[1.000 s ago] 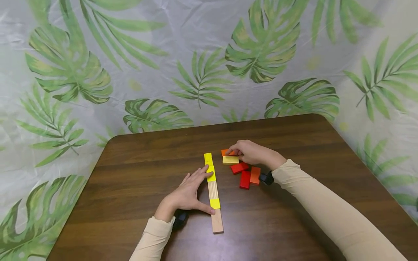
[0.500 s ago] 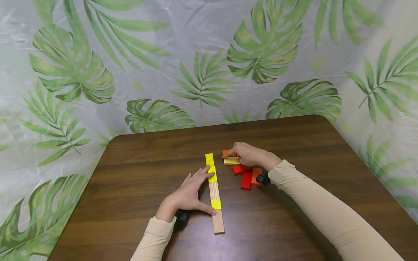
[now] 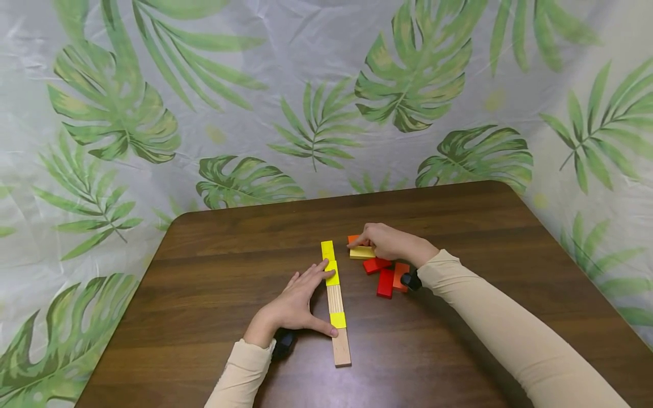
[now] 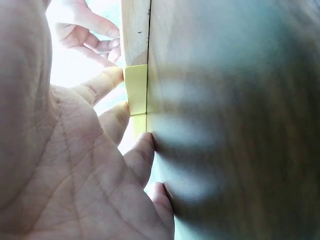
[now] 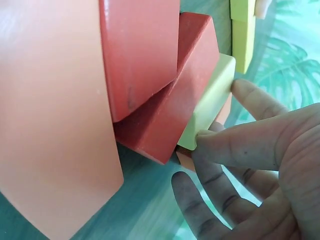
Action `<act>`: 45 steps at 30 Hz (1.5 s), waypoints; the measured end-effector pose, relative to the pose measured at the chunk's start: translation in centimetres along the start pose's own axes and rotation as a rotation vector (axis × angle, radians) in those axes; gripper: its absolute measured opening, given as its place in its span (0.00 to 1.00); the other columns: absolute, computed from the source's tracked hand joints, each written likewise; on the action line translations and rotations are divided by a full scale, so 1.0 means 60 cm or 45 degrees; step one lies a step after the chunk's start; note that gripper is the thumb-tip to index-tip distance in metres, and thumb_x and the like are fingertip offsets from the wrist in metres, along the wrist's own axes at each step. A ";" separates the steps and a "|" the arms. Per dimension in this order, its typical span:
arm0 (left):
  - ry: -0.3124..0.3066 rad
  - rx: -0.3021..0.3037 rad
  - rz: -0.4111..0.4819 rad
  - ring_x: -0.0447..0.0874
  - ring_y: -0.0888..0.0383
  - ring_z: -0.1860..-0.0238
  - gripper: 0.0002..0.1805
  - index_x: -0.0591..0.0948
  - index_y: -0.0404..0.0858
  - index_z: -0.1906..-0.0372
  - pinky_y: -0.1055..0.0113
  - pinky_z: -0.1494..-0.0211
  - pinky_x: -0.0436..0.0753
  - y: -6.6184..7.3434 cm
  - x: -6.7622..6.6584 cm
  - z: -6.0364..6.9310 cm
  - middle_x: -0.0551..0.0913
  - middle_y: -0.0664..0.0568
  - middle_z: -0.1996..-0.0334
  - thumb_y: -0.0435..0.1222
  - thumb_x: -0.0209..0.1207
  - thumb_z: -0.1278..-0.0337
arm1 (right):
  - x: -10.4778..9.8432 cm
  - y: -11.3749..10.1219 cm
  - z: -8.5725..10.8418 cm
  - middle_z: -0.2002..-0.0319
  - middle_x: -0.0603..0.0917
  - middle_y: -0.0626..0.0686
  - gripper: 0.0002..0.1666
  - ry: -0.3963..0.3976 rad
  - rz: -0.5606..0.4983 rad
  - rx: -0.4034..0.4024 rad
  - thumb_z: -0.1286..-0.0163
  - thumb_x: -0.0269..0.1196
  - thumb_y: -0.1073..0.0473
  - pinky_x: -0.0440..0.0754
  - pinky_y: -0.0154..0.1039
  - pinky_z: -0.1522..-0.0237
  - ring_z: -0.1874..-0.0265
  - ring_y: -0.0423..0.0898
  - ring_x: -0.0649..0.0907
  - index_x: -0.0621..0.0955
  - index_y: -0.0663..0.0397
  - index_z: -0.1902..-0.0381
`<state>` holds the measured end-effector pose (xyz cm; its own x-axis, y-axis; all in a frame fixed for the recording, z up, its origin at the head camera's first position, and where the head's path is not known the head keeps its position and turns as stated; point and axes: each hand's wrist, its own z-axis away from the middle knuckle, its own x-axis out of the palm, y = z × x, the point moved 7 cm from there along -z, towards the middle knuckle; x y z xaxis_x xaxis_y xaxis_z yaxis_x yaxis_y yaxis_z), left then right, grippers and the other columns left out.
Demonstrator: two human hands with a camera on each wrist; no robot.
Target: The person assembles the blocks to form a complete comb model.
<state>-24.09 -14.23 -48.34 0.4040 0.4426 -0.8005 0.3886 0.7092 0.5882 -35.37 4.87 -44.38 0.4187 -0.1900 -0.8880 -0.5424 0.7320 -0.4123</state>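
In the head view, yellow and bare-wood blocks form a straight row, with a yellow block (image 3: pixel 327 249) at its far end and a plain wooden block (image 3: pixel 342 350) nearest. My left hand (image 3: pixel 291 306) is spread along the row's left side. Its thumb touches near the closer yellow block (image 3: pixel 338 321); forefingers touch the second yellow block (image 3: pixel 333 279). To the right, my right hand (image 3: pixel 391 242) pinches a pale yellow block (image 5: pixel 212 100) between thumb and index finger, its other fingers loosely bent. The block lies against a red block (image 5: pixel 175 95) in the right wrist view.
An orange block (image 3: pixel 353 239) lies just behind the pale yellow one. Closer in are another red block (image 3: pixel 385 283) and an orange block (image 3: pixel 400 274), partly by the right wrist camera. A leaf-patterned cloth (image 3: pixel 306 85) hangs behind the brown table (image 3: pixel 204 272).
My right index finger has come down onto the left end of the pale yellow block, and the hand has shifted slightly. The left hand stays in place along the row.
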 end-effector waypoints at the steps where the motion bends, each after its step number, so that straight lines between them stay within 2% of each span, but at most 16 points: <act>1: 0.000 0.001 0.003 0.44 0.47 0.10 0.66 0.63 0.49 0.16 0.35 0.11 0.44 0.001 0.000 0.000 0.48 0.57 0.10 0.61 0.84 0.62 | 0.000 0.001 0.001 0.56 0.81 0.56 0.45 -0.002 0.000 0.003 0.37 0.50 0.87 0.75 0.35 0.60 0.63 0.49 0.74 0.87 0.43 0.33; 5: 0.002 0.001 0.007 0.44 0.47 0.10 0.66 0.63 0.49 0.16 0.35 0.11 0.44 0.000 0.001 -0.001 0.48 0.58 0.10 0.62 0.84 0.62 | -0.001 0.006 0.003 0.55 0.81 0.57 0.46 -0.020 0.007 0.014 0.37 0.51 0.87 0.78 0.36 0.58 0.62 0.48 0.75 0.85 0.44 0.32; 12: 0.010 0.005 0.003 0.44 0.48 0.10 0.66 0.63 0.50 0.16 0.36 0.11 0.44 0.001 0.003 -0.003 0.48 0.59 0.10 0.62 0.84 0.63 | -0.007 0.016 0.008 0.48 0.83 0.59 0.46 -0.044 0.034 0.066 0.35 0.53 0.86 0.83 0.41 0.48 0.54 0.49 0.80 0.81 0.44 0.27; 20: 0.005 0.011 0.004 0.44 0.48 0.10 0.67 0.63 0.49 0.16 0.35 0.11 0.44 0.002 0.006 -0.006 0.48 0.58 0.10 0.62 0.84 0.62 | -0.006 0.033 0.013 0.48 0.82 0.58 0.46 -0.069 0.006 0.084 0.36 0.55 0.84 0.77 0.38 0.53 0.55 0.50 0.77 0.78 0.48 0.24; 24: 0.000 0.016 0.017 0.44 0.46 0.10 0.67 0.63 0.47 0.16 0.35 0.11 0.44 0.002 0.007 -0.005 0.48 0.56 0.10 0.61 0.84 0.62 | -0.006 0.038 0.017 0.46 0.82 0.60 0.42 -0.082 0.018 0.064 0.33 0.59 0.80 0.80 0.40 0.50 0.53 0.51 0.78 0.76 0.50 0.23; 31: 0.004 0.004 0.013 0.44 0.46 0.10 0.66 0.63 0.48 0.16 0.35 0.11 0.44 -0.005 0.004 0.000 0.48 0.56 0.10 0.61 0.84 0.62 | -0.011 0.049 0.018 0.43 0.82 0.61 0.35 -0.041 0.042 0.032 0.27 0.69 0.69 0.83 0.49 0.41 0.49 0.52 0.81 0.76 0.54 0.23; 35: 0.007 0.005 0.013 0.44 0.45 0.10 0.66 0.64 0.47 0.16 0.34 0.12 0.44 -0.005 0.001 0.004 0.49 0.55 0.10 0.61 0.85 0.63 | -0.010 0.053 0.020 0.41 0.82 0.63 0.34 -0.039 0.037 0.024 0.25 0.69 0.64 0.84 0.52 0.37 0.45 0.55 0.82 0.76 0.56 0.23; 45: 0.015 0.012 0.015 0.44 0.45 0.10 0.66 0.64 0.48 0.16 0.34 0.12 0.44 0.000 0.000 0.000 0.49 0.55 0.10 0.61 0.85 0.63 | -0.023 0.068 0.032 0.42 0.81 0.64 0.36 -0.018 0.033 0.051 0.26 0.71 0.61 0.85 0.53 0.37 0.44 0.58 0.83 0.76 0.58 0.23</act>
<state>-24.09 -14.24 -48.34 0.3988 0.4573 -0.7949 0.3920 0.6986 0.5986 -36.74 9.37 -44.43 0.4150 -0.1618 -0.8953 -0.5236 0.7623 -0.3805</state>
